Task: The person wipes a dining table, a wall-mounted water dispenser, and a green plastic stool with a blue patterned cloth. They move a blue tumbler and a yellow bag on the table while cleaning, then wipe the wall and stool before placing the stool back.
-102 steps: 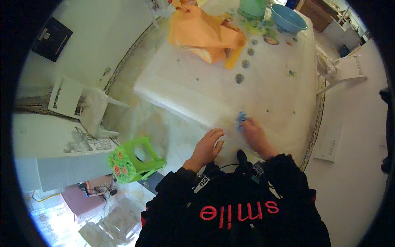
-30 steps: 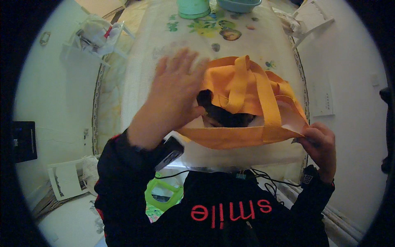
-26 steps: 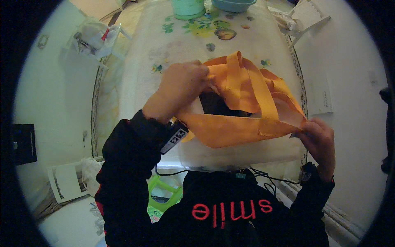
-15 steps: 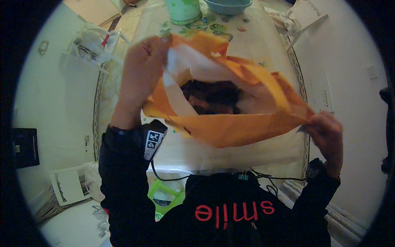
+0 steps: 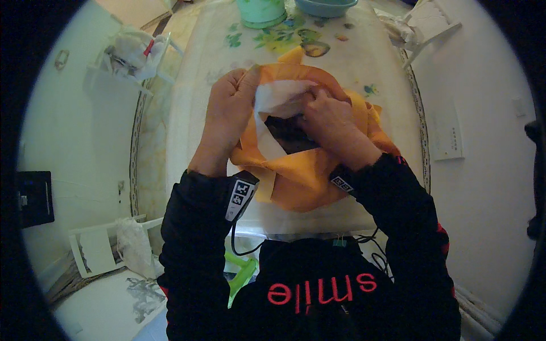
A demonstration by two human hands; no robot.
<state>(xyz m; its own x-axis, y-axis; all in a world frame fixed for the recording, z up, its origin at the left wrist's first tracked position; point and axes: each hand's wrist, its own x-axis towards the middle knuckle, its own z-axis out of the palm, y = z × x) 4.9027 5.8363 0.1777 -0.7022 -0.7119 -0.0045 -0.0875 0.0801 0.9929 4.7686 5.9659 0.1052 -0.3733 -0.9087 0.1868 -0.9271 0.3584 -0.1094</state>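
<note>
An orange cloth bag [image 5: 310, 182] with a white lining lies on the table, its mouth gaping upward. Dark contents [image 5: 287, 133] show inside, too dim to name. My left hand [image 5: 233, 102] grips the far left part of the bag's rim, thumb and fingers closed on the cloth. Over the opening, my right hand [image 5: 330, 116] has its fingers curled against the white lining near the far rim. What lies between those fingertips is hard to make out. An orange strap or corner sticks up beyond the far rim.
A pale table [image 5: 216, 45] with a flower-patterned cover lies under the bag. At its far end stand a green bucket [image 5: 261, 14] and a blue basin [image 5: 326, 7]. White chairs [image 5: 142, 57] flank it, and a green stool [image 5: 243, 275] is near my body.
My right hand has let go of the bag's right end and moved left into the opening. My left hand keeps its hold and has shifted right; the bag's mouth is less stretched.
</note>
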